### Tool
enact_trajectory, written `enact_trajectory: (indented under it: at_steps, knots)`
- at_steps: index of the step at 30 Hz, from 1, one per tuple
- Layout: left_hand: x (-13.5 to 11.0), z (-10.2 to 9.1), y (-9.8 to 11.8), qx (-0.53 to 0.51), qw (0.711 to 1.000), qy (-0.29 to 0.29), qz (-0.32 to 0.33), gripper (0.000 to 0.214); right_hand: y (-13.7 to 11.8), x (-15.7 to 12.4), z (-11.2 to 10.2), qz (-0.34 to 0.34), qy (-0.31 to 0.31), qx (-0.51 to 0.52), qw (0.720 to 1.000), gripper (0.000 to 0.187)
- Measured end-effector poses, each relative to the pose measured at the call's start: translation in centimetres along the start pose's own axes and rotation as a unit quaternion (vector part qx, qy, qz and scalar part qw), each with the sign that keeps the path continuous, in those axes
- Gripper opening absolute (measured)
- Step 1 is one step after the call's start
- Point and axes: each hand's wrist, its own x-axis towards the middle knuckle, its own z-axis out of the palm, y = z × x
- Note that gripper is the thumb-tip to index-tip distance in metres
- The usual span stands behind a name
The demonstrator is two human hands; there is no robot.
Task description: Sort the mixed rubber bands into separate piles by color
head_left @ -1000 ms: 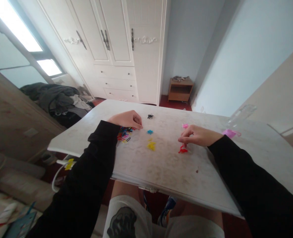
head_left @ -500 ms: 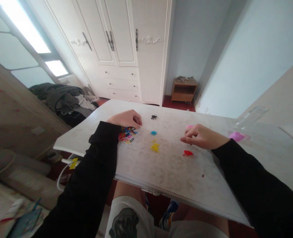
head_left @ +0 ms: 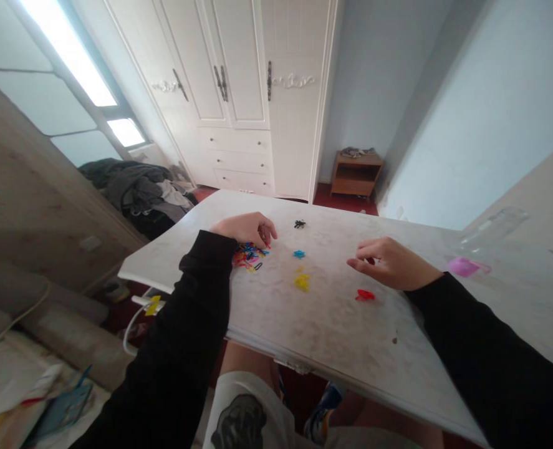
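Observation:
Over a mixed pile of small coloured loops, which look like rubber bands, my left hand reaches down with bent fingers, their tips slightly apart at the pile's far edge. My right hand rests low at the right, fingers curled in and thumb side toward the left; anything inside is hidden. Between the hands lie a black bunch, a blue bunch and a yellow bunch of the same loops. A red bunch sits just in front of my right hand.
All this lies on a white table. At its right are a pink object and a clear bottle-like container on its side. Beyond stand a white wardrobe and a small wooden cabinet; dark clothes are heaped left.
The view has shifted, so everything appears slightly farther right. My left hand's fingers have loosened from a tighter curl. A pink bit seen behind my right hand is now hidden.

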Motion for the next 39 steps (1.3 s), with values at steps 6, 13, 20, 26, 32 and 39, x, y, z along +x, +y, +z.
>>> enact_trajectory:
  at_steps: [6,13,20,26,32,39]
  knots:
    - [0.5,0.0,-0.5,0.042,0.99,0.132,0.035,0.035,-0.1,0.2,0.1,-0.001,0.0,0.003,1.0,0.063]
    - [1.0,0.3,-0.8,0.037,0.983,0.172,0.047,0.029,-0.2,0.2,0.2,0.022,0.006,0.004,1.0,0.066]
    - [1.3,0.6,-0.7,-0.049,0.982,0.173,0.057,0.026,0.1,0.0,0.2,0.017,0.007,0.005,1.0,0.065]
    - [1.5,0.8,-1.0,-0.089,0.981,0.165,0.056,0.028,0.0,0.0,0.2,0.014,0.008,-0.001,1.0,0.064]
    - [1.7,1.1,-0.6,-0.164,0.972,0.148,0.082,0.031,0.0,0.1,0.3,0.013,0.011,-0.005,1.0,0.062]
    - [1.3,1.9,1.8,-0.329,0.931,0.098,0.126,0.039,-0.3,0.1,0.5,0.017,0.016,-0.013,1.0,0.062]
